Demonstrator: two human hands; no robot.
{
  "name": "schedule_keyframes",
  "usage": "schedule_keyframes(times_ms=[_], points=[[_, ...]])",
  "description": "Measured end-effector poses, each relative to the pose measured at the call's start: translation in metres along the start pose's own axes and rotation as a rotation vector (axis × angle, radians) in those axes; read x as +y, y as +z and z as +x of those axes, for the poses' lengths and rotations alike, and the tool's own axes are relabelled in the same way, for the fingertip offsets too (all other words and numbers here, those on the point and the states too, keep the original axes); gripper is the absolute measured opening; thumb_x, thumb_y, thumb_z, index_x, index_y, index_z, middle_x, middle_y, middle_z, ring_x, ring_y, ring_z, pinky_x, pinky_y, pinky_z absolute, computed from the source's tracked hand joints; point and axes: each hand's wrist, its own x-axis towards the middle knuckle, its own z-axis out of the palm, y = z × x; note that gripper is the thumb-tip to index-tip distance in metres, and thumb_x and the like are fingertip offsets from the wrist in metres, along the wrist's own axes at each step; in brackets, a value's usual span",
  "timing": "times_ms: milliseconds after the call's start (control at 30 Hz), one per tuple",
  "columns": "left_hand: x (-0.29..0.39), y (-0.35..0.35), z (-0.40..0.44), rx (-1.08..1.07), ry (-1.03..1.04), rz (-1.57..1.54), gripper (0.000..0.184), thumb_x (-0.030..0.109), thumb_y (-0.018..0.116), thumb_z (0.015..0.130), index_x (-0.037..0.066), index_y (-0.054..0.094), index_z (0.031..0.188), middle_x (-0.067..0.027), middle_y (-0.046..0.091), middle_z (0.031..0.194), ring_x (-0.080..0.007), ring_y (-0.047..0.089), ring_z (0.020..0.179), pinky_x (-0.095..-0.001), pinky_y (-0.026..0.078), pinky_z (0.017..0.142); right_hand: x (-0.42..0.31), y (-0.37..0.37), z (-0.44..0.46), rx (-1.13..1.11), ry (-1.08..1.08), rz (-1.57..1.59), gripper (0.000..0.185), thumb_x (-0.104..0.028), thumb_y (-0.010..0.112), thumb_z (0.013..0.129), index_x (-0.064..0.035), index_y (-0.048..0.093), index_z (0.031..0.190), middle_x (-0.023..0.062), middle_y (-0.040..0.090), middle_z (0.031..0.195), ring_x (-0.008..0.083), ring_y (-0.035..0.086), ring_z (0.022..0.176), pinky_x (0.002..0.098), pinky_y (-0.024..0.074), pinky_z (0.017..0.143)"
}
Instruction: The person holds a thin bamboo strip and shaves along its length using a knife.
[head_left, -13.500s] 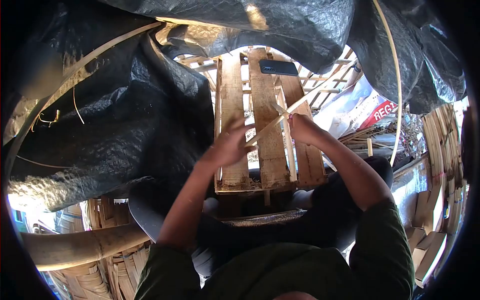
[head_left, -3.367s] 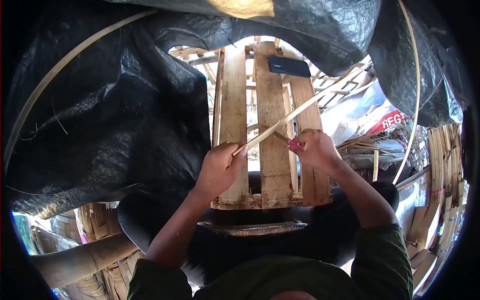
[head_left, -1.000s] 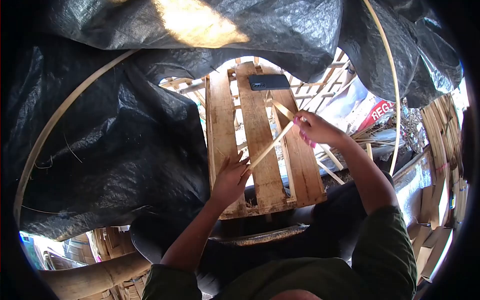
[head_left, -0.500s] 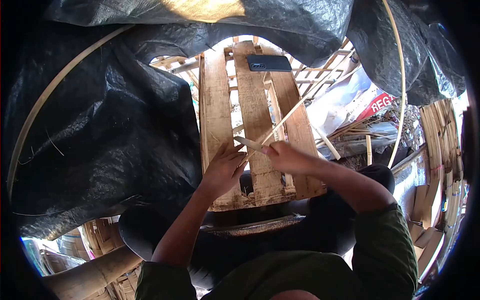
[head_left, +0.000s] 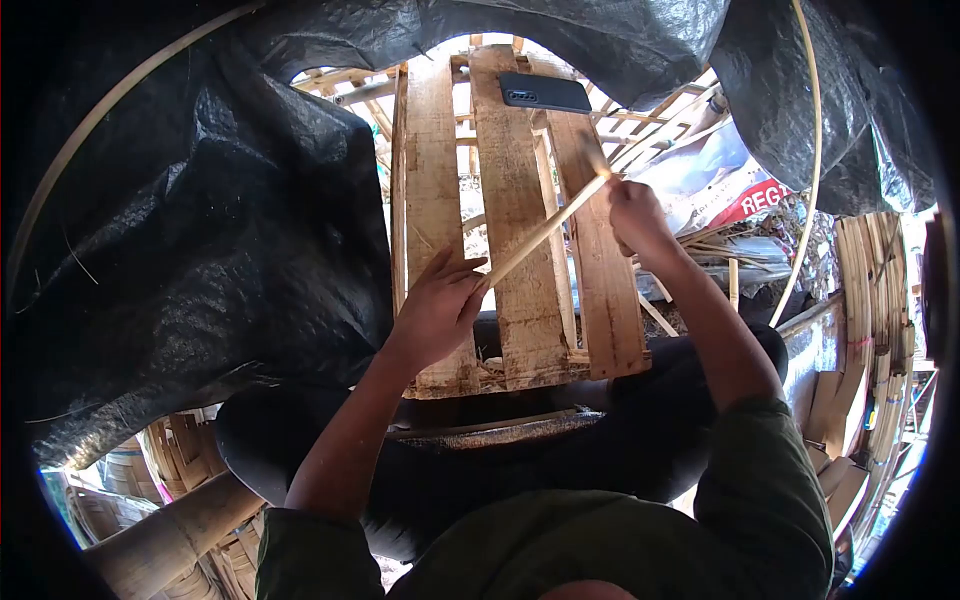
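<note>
My left hand grips the near end of a long pale strip, with some fingers stretched out. The strip slants up to the right over a slatted wooden bench. My right hand is closed round the handle of a knife, whose blade is blurred and points up and away. The blade crosses the strip near its far part; whether they touch is unclear.
A dark phone lies on the far end of the bench. Black plastic sheeting hangs at left and above. At right are a printed sack and upright bundled strips. A thick pole lies lower left.
My right hand with the knife has moved up and away along the strip, from close beside my left hand. My left hand keeps its hold on the near end.
</note>
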Motion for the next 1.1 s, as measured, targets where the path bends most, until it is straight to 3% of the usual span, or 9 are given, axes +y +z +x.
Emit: schedule_keyframes(times_ms=[133, 233, 300, 533, 633, 700, 833, 933, 1100], points=[[0.000, 0.001, 0.000, 0.006, 0.015, -0.002, 0.018, 0.010, 0.054, 0.098, -0.002, 0.067, 0.099, -0.0168, 0.069, 0.103, -0.0266, 0.059, 0.120, -0.0463, 0.028, 0.121, -0.007, 0.037, -0.030, 0.004, 0.027, -0.078, 0.041, -0.035, 0.039, 0.107, 0.0002, 0.054, 0.096, 0.0076, 0.054, 0.058, 0.0174, 0.053, 0.040, 0.0384, 0.0431, 0.036], [-0.002, -0.001, 0.000, -0.035, 0.019, 0.045, 0.018, 0.009, 0.053, 0.098, -0.003, 0.067, 0.099, -0.0174, 0.069, 0.105, -0.0265, 0.059, 0.121, -0.0462, 0.027, 0.122, -0.011, -0.012, -0.013, -0.408, 0.130, 0.236, 0.039, -0.038, 0.041, 0.107, -0.0052, 0.049, 0.087, 0.0018, 0.045, 0.054, 0.0121, 0.042, 0.038, 0.0342, 0.0347, 0.036], [-0.001, 0.000, 0.000, -0.011, 0.010, 0.002, 0.018, 0.009, 0.053, 0.098, -0.003, 0.066, 0.098, -0.0179, 0.069, 0.105, -0.0266, 0.059, 0.121, -0.0460, 0.027, 0.122, -0.003, -0.025, -0.005, -0.093, 0.081, 0.487, 0.035, -0.040, 0.045, 0.105, -0.0128, 0.044, 0.082, -0.0068, 0.030, 0.054, 0.0051, 0.027, 0.038, 0.0254, 0.0226, 0.035], [-0.002, 0.003, -0.001, -0.006, 0.009, -0.016, 0.018, 0.009, 0.053, 0.098, -0.004, 0.065, 0.097, -0.0192, 0.068, 0.106, -0.0287, 0.059, 0.119, -0.0466, 0.027, 0.122, -0.017, -0.001, -0.034, -0.472, -0.058, 0.177, 0.034, -0.035, 0.040, 0.108, -0.0095, 0.047, 0.085, -0.0042, 0.038, 0.057, 0.0053, 0.031, 0.039, 0.0253, 0.0241, 0.034], [-0.001, 0.003, 0.000, 0.018, -0.001, -0.025, 0.018, 0.009, 0.053, 0.099, -0.004, 0.065, 0.096, -0.0199, 0.068, 0.106, -0.0301, 0.059, 0.119, -0.0477, 0.028, 0.121, -0.006, -0.009, -0.011, -0.002, 0.008, 0.502, 0.032, -0.031, 0.038, 0.108, -0.0098, 0.045, 0.085, -0.0051, 0.038, 0.057, 0.0053, 0.032, 0.039, 0.0255, 0.0251, 0.033], [-0.001, 0.003, 0.000, 0.000, -0.003, -0.010, 0.018, 0.009, 0.053, 0.099, -0.004, 0.064, 0.093, -0.0202, 0.068, 0.105, -0.0310, 0.060, 0.118, -0.0486, 0.027, 0.121, 0.014, 0.032, -0.014, -0.123, 0.003, -0.121, 0.035, -0.034, 0.037, 0.108, -0.0049, 0.045, 0.090, -0.0027, 0.040, 0.057, 0.0096, 0.036, 0.040, 0.0285, 0.0275, 0.034], [0.000, 0.000, 0.000, -0.006, 0.028, -0.039, 0.018, 0.009, 0.054, 0.098, -0.003, 0.063, 0.089, -0.0203, 0.068, 0.103, -0.0313, 0.060, 0.117, -0.0493, 0.028, 0.121, -0.014, 0.019, -0.040, -0.417, 0.024, 0.124, 0.035, -0.038, 0.038, 0.107, -0.0098, 0.042, 0.087, -0.0058, 0.036, 0.056, 0.0084, 0.034, 0.040, 0.0285, 0.0277, 0.037], [0.000, -0.001, 0.001, -0.042, -0.006, -0.021, 0.017, 0.006, 0.053, 0.098, -0.005, 0.065, 0.100, -0.0204, 0.068, 0.106, -0.0320, 0.060, 0.119, -0.0500, 0.027, 0.121, -0.005, -0.002, -0.017, 0.012, -0.010, 0.501, 0.030, -0.035, 0.040, 0.107, -0.0101, 0.043, 0.091, -0.0055, 0.032, 0.055, 0.0089, 0.029, 0.040, 0.0283, 0.0260, 0.036], [-0.003, 0.003, 0.000, 0.005, 0.031, -0.021, 0.017, 0.009, 0.056, 0.097, -0.003, 0.067, 0.098, -0.0186, 0.069, 0.106, -0.0304, 0.060, 0.119, -0.0489, 0.028, 0.121, 0.010, 0.059, -0.038, -0.143, -0.047, 0.043, 0.035, -0.040, 0.040, 0.107, -0.0092, 0.044, 0.091, -0.0026, 0.039, 0.059, 0.0085, 0.037, 0.041, 0.0284, 0.0281, 0.035]])
